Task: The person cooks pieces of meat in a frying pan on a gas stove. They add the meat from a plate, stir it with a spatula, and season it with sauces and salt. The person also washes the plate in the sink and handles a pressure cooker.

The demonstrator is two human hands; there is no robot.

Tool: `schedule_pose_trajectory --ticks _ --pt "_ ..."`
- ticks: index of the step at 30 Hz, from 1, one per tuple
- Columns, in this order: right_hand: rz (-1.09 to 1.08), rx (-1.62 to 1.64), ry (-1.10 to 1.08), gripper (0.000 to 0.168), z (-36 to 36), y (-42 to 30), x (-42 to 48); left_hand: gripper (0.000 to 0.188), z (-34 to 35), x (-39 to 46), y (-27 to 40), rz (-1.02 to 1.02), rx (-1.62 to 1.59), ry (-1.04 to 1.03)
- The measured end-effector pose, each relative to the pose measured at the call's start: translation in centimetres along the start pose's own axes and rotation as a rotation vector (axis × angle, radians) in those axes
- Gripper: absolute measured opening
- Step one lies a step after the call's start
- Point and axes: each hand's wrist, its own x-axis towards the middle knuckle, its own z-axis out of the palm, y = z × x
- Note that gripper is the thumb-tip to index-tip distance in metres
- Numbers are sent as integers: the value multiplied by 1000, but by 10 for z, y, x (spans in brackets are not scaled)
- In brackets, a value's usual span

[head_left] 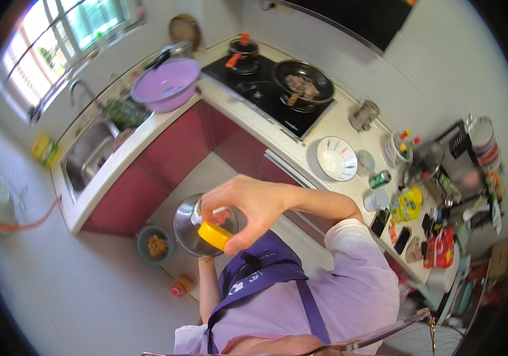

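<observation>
My right hand point(251, 202) grips a small container with a yellow cap point(215, 236), fingers and thumb around it. Part of its pale body point(196, 216) shows past my fingers. It is tilted over a round stainless steel bowl point(183, 231). Something pinkish shows inside the bowl, partly covered by my right hand, and I cannot tell what it is. My left forearm point(208, 285), with a bracelet at the wrist, reaches up to the bowl's near side. The bowl is held up off the floor there, and my left hand is mostly hidden by it.
A wok point(325, 86) with meat pieces and a lidded pot point(243, 51) stand on the cooktop point(254, 91). A patterned bowl point(336, 159) sits on the counter. A purple basin point(169, 84) is beside the sink point(86, 155). A bin point(145, 253) and a bottle point(183, 285) stand on the floor.
</observation>
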Motion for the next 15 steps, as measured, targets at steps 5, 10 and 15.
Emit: schedule_pose_trajectory --ticks 5,10,15 --pt "187 -38 226 42 -71 27 -60 75 47 63 -20 -121 34 1" --pt "282 -204 478 46 -115 62 -102 76 83 116 -28 -113 69 85" --pt "255 -339 772 45 -124 131 -101 77 113 165 -31 -75 96 162"
